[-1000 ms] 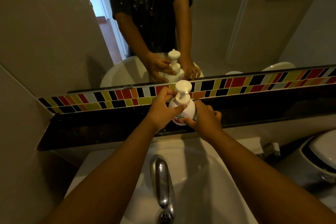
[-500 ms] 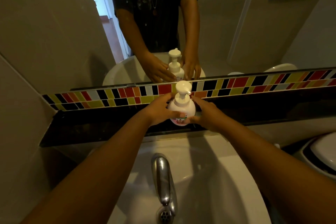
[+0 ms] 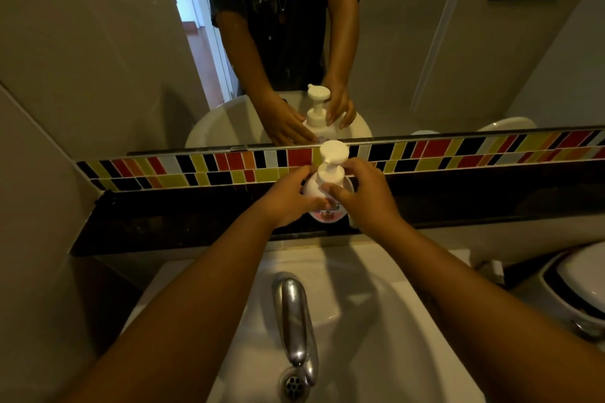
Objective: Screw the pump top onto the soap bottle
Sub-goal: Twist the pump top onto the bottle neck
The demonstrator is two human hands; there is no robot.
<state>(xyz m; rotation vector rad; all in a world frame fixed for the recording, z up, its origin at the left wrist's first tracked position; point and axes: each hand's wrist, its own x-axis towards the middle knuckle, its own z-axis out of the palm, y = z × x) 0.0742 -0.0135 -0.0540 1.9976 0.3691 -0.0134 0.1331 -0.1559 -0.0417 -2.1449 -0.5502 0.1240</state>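
The squat white plastic soap bottle w/ a pink printed label (image 3: 327, 203) stands upright on the dark polished stone counter (image 3: 163, 222) behind the white ceramic sink (image 3: 376, 321), right under the strip of red, yellow and black mosaic tiles (image 3: 458, 154). Its long axis runs straight up, and the white plastic pump top w/ a round flat head (image 3: 332, 160) sits on the neck along that same axis, nozzle pointing roughly away from the person toward the mirror.

Left hand (image 3: 288, 196) is wrapped round the bottle's body from the left, closed on it, steadying. Right hand (image 3: 363, 193) comes in from the right, thumb and fingers curled at the pump's collar; looks like a pinch on it, tho the far-side fingers are hidden.

Right hand is the one nearer the collar, so I'd judge the twist is its job, about that vertical axis, while the left stops the bottle spinning. Can't tell how far the thread is seated. The chrome tap (image 3: 294, 321) sits well clear, nearer the person.
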